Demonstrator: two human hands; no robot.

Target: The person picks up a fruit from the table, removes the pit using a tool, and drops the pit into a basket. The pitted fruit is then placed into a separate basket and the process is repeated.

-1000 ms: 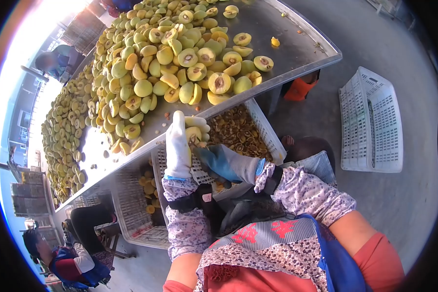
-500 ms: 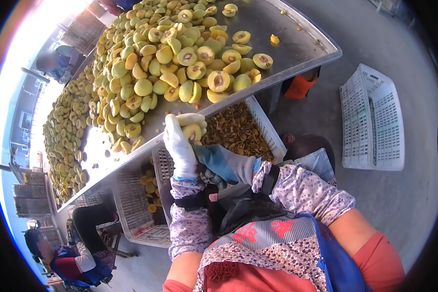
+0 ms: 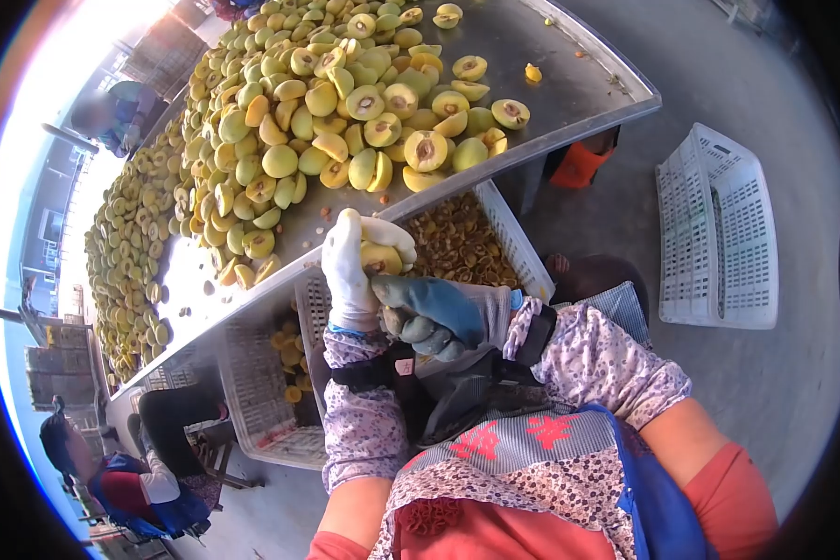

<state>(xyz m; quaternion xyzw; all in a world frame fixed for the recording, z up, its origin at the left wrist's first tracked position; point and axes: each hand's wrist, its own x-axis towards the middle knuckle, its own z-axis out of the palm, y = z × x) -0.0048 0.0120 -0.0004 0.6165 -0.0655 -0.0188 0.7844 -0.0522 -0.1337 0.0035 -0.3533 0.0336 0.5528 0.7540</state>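
By the near worktop edge, the left hand stays clamped on fruit; the right hand has turned, fingers curled, hold unclear; the fruit remains in work.

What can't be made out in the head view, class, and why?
All in the head view:
Held fruit piece: far side, hidden by the left hand.
Right hand: whether its grip contains anything, hidden by its fingers.
Crate of brown pieces: near end, behind the right hand.
Wrist tag: marking too small.
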